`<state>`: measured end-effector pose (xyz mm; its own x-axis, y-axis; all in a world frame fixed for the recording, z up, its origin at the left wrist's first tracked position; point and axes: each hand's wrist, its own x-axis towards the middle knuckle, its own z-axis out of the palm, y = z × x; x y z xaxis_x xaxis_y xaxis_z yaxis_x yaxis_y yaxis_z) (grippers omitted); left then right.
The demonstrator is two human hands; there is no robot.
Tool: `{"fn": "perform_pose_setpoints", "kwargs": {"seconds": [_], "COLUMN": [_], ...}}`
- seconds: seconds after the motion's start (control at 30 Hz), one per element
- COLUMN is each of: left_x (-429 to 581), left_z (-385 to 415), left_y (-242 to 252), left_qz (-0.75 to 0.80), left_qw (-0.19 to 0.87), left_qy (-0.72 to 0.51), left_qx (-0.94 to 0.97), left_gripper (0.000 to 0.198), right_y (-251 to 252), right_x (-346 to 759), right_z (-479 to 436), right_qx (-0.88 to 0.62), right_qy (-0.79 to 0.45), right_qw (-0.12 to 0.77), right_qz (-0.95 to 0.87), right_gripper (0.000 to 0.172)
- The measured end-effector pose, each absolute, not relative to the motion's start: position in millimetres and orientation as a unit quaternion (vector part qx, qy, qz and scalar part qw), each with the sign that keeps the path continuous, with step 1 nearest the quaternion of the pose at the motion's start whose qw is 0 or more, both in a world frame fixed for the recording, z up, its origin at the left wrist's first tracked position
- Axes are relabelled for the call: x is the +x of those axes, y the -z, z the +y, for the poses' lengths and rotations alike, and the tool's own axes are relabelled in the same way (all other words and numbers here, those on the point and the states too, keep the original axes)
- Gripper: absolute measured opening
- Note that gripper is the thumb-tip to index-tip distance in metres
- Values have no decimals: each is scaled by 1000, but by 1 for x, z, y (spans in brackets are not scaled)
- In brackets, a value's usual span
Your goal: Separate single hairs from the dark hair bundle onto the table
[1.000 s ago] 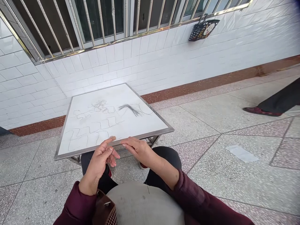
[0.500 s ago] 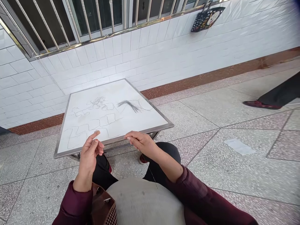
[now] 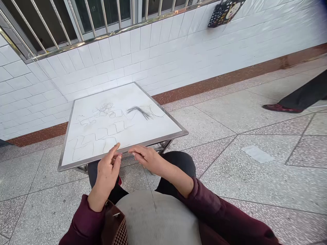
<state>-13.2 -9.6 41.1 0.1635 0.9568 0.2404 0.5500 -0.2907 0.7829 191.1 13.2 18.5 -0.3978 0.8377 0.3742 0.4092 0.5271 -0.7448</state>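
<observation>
My right hand is just past the near edge of the table, thumb and forefinger pinched on a thin dark wire. The wire trails from below that hand down over my lap. Close by on the left is my left hand, forefinger stretched out and thumb apart from it; I see nothing held there. On the white tabletop lie a bundle of dark straight wires, a loose tangle of wire and several thin wires bent into stepped shapes.
A metal frame edges the table, which stands by a white tiled wall with a barred window above. A patterned bag hangs on the wall. To the right are another person's leg and shoe and a paper sheet on the floor.
My left hand has moved right and my right hand slightly left, so they are closer together. The hanging wire has swung left over my lap. The view has shifted a little.
</observation>
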Motion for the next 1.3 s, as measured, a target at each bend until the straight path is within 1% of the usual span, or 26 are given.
{"fn": "perform_pose_setpoints", "kwargs": {"seconds": [0.1,0.2,0.4,0.6,0.87,1.07,1.17,1.3], "left_x": [-12,-10,-9,-12,-23,-25,-20,-17], "left_z": [-11,-10,-10,-10,-7,-4,-5,-7], "left_y": [-41,-39,-34,-32,-33,-46,-49,-43], "left_qz": [521,490,481,484,461,487,468,452], "left_qw": [192,156,141,131,48,-9,-31,2], "left_qy": [-369,-371,-383,-357,-351,-323,-329,-347], "left_qx": [745,773,776,788,814,811,820,821], "left_gripper": [40,36,36,38,43,48,50,45], "right_y": [-16,-14,-13,-12,-11,-13,-14,-15], "right_x": [190,188,185,185,188,187,184,179], "right_z": [13,13,11,11,12,11,10,7], "right_qx": [-389,-377,-388,-404,-418,-456,-442,-425], "right_qy": [-248,-235,-223,-212,-198,-190,-201,-269], "right_qw": [374,365,365,374,376,386,405,412], "right_qz": [-805,-818,-817,-807,-803,-780,-775,-760], "right_gripper": [22,25,28,28,28,23,22,21]}}
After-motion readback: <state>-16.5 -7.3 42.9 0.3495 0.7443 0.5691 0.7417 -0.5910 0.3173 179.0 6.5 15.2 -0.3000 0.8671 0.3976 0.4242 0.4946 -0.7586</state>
